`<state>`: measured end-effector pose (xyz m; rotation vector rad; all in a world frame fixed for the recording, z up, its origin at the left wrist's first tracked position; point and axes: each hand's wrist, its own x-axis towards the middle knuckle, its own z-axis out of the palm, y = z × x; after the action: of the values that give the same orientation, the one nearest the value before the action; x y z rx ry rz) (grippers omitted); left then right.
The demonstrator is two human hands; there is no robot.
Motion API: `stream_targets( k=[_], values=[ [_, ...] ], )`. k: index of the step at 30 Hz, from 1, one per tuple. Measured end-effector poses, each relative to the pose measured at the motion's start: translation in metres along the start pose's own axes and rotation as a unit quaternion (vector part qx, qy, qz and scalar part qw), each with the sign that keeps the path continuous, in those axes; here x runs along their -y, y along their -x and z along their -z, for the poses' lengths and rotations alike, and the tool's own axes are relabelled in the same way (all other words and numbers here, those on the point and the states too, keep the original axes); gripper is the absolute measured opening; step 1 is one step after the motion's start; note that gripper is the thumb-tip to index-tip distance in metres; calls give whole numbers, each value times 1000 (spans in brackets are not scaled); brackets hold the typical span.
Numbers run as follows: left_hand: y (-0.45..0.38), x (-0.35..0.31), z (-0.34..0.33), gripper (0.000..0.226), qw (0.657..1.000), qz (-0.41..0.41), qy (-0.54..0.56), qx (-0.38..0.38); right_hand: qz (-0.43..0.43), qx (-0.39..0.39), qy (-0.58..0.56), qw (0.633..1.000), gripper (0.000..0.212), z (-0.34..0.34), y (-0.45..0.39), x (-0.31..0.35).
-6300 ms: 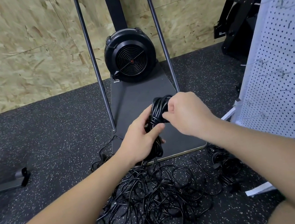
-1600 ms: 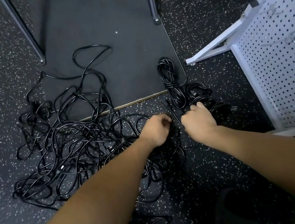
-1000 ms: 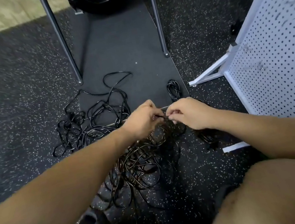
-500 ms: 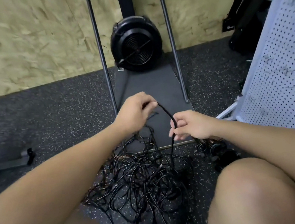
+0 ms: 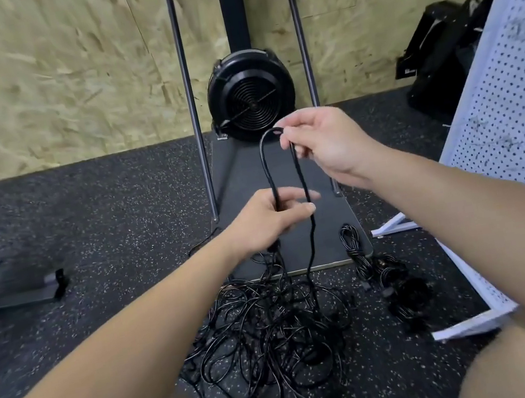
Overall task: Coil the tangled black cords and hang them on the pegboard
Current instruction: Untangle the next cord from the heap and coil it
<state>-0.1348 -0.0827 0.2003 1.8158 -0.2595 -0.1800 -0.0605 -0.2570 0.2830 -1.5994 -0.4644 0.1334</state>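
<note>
Left grip (image 5: 270,222) clutches one strand of the black cord (image 5: 266,170) while the right (image 5: 325,145) pinches the loop's top above the tangled pile (image 5: 272,329) on the floor, looks light and floppy so grab near the bend, pegboard (image 5: 516,107) right, "AIR" readable behind it.

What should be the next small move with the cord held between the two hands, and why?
Probably the left hand should take the loop's top from the right hand, so the right can draw up more cord. Only one loop is formed, and its tail runs down into the tangled pile on the floor.
</note>
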Motion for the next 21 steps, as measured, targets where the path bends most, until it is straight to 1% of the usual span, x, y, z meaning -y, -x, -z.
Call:
stream_targets(
  k=[1, 4, 5, 6, 7, 8, 9, 10, 11, 12, 13, 15, 16, 18, 19, 20, 21],
  values=[
    [-4, 5, -2, 17, 1000, 6, -3, -22, -3, -4, -9, 1000, 20, -1, -1, -6],
    [-13, 17, -5, 21, 997, 29, -23, -74, -22, -37, -30, 999, 18, 5, 5, -31],
    [-17, 19, -4, 21, 996, 36, -22, -82, -32, -50, -5, 998, 18, 9, 10, -43],
    [-22, 22, -3, 22, 995, 42, -18, -89, -45, -55, 46, 996, 19, 14, 16, -58],
    [-28, 24, -1, 24, 994, 42, -12, -95, -66, -38, 107, 991, 21, 20, 22, -76],
    [-33, 24, 1, 26, 994, 40, -3, -101, -100, 15, 161, 982, 23, 26, 26, -93],
    [-38, 24, 2, 27, 993, 41, 7, -109, -144, 94, 204, 964, 29, 31, 30, -111],
    [-43, 24, 4, 26, 992, 44, 23, -120, -186, 175, 235, 938, 43, 34, 33, -127],
    [-47, 24, 5, 25, 989, 46, 44, -133, -214, 236, 251, 914, 57, 37, 36, -143],
    [-52, 22, 8, 23, 986, 48, 66, -144, -235, 271, 253, 898, 62, 37, 39, -157],
    [-56, 21, 10, 22, 983, 48, 84, -156, -247, 289, 248, 891, 60, 36, 43, -169],
    [-65, 22, 17, 22, 977, 45, 114, -177, -250, 300, 232, 891, 53, 29, 49, -184],
    [-69, 25, 22, 22, 974, 41, 128, -182, -246, 294, 227, 895, 57, 24, 51, -189],
    [-76, 29, 28, 22, 971, 37, 148, -183, -234, 252, 210, 915, 60, 14, 45, -193],
    [-78, 30, 30, 22, 971, 36, 152, -181, -224, 229, 198, 926, 59, 10, 40, -195],
    [-79, 28, 30, 21, 971, 33, 157, -176, -219, 217, 189, 932, 55, 7, 35, -196],
    [-79, 27, 29, 21, 971, 29, 165, -169, -220, 223, 181, 932, 50, 4, 32, -197]
  ],
)
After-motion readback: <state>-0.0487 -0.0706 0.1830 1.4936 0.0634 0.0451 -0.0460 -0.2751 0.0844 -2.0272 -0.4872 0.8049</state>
